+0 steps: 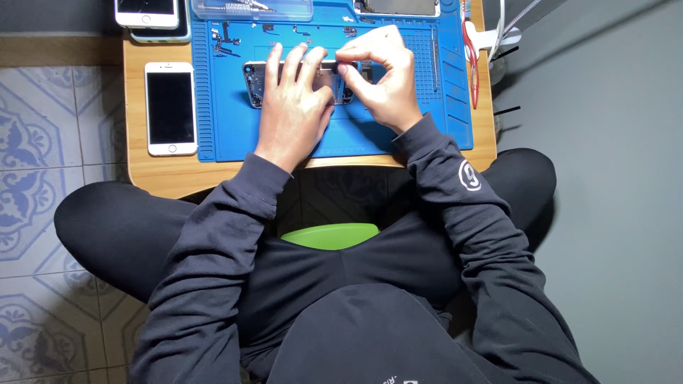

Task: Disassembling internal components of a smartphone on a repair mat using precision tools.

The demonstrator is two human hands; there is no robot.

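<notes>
Head view: a low wooden table is seen from above, covered for most of its width by a blue repair mat, with a white phone lying face up on the bare wood to the left. On the mat's middle an opened phone chassis is laid flat, its inside upward. It is pressed down by the left hand, whose fingers are spread flat across it and closed on nothing. The right hand is pinched, thumb against forefinger, over the chassis's right part; whether a small part or tool is held there cannot be told. The chassis is judged light, stiff and thin, fragile inside, and best steadied by its outer edges. Small loose parts are scattered along the mat's upper edge, and red-handled tweezers lie at the right.
</notes>
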